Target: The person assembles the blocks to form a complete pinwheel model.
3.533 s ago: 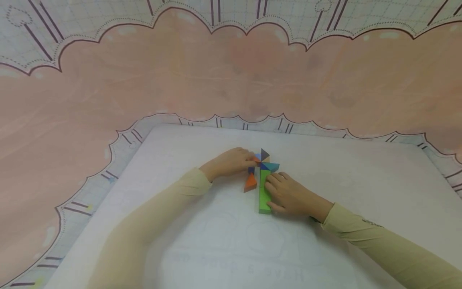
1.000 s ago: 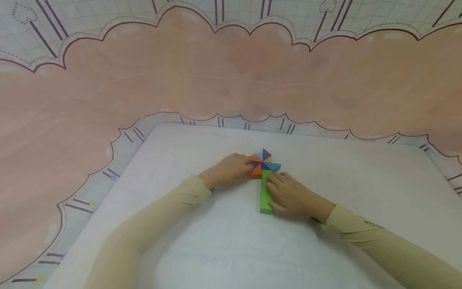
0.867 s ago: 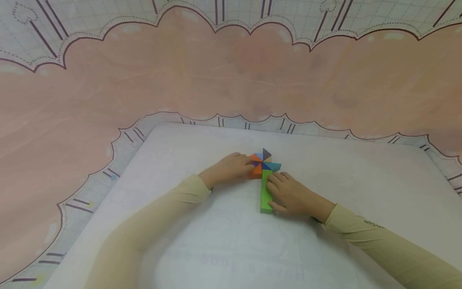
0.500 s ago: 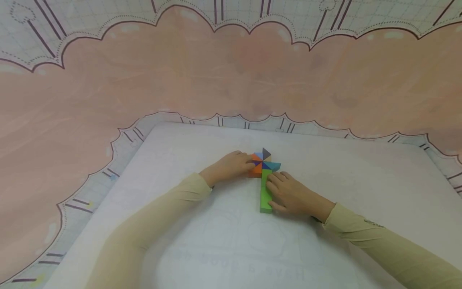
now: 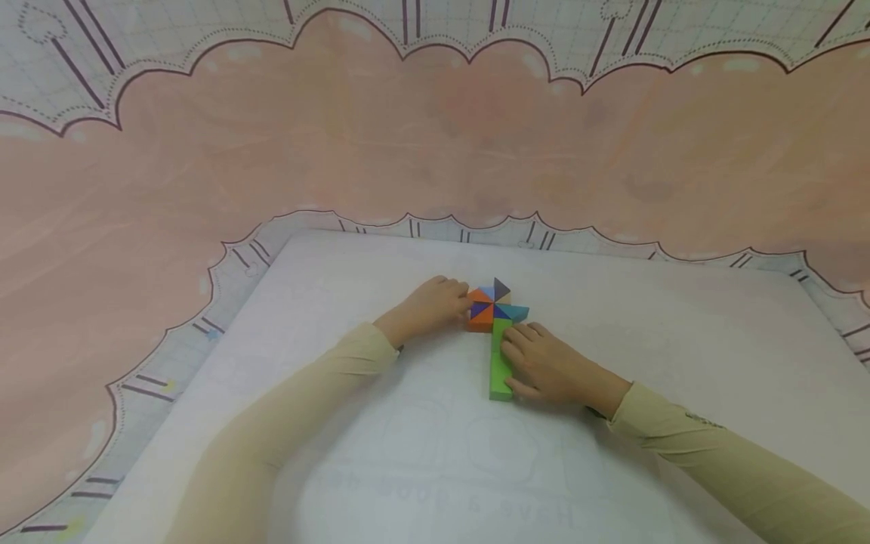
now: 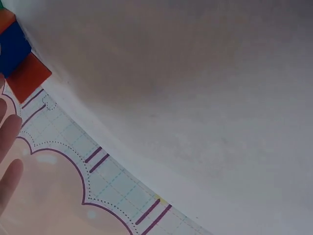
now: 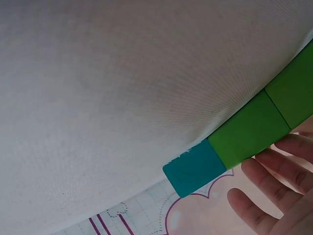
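Triangular blocks in orange, blue, teal and dark colours lie point to point as a pinwheel shape (image 5: 494, 303) on the white table. Below it, green blocks (image 5: 500, 363) stand end to end in a straight stem; the seam between them shows in the right wrist view. My right hand (image 5: 553, 370) rests along the stem's right side, its fingertips touching the green blocks. On the pinwheel's left, my left hand (image 5: 430, 306) has its fingertips beside an orange block (image 5: 481, 296), perhaps touching it. The left wrist view shows the fingers (image 6: 10, 134) extended near a blue block (image 6: 14, 48).
The white table top (image 5: 381, 453) stretches around the blocks, with faint printed lettering towards the front. A peach-coloured cloth (image 5: 435, 136) with a scalloped, striped border surrounds the table's far and left edges.
The lower-left orange block, apart from the pinwheel at first, now sits against it beside the green stem. My left thumb has lifted off the blue block and the hand moved slightly up. The right hand stays.
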Tool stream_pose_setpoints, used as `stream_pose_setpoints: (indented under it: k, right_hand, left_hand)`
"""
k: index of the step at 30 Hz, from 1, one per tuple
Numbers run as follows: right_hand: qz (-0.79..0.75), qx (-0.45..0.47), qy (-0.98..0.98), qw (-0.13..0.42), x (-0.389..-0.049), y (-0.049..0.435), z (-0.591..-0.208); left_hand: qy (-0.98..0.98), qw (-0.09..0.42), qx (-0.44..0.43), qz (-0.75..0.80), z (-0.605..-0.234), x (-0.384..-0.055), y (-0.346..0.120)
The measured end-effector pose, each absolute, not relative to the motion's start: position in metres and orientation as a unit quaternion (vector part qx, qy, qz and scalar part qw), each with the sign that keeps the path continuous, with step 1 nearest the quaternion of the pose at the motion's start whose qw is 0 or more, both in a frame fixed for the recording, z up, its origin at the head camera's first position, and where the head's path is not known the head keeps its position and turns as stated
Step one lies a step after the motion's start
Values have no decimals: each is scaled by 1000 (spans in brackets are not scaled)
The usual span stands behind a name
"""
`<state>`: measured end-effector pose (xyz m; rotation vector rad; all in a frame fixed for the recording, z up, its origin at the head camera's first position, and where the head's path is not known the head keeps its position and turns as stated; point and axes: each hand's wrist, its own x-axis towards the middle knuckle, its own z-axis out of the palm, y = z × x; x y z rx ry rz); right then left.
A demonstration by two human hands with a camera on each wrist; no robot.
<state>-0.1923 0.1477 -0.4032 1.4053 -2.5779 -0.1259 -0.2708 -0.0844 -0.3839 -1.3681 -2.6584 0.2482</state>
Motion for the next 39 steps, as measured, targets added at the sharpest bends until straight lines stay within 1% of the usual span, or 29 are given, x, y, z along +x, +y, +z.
stream_pose_setpoints:
  k: [4,9,12,22,30,35,39]
  right_hand:
    - [-38,476,-873,102,-193,148,-404]
    - [-37,477,-872,104,-192,148,-404]
    - [-39,478,-871,106,-192,147,-404]
    - [-48,474,-874,96,-191,147,-401]
    - [-48,479,-870,106,-192,148,-402]
    - [-46,482,-867,118,-192,148,-403]
    - [-42,486,-864,125,-192,148,-403]
  left_hand:
    - [-889,73,-449,62,-385,-274,-88]
    - [-868,99,-482,66,-390,-279,-87]
    - [-860,102,-496,67,-391,-281,-85]
    - [-863,92,-493,58,-387,-278,-86]
    - [-875,55,-478,55,-390,-275,-81]
    - [-875,59,-476,71,-388,-272,-78]
    - [-880,51,-465,81,-385,-270,-77]
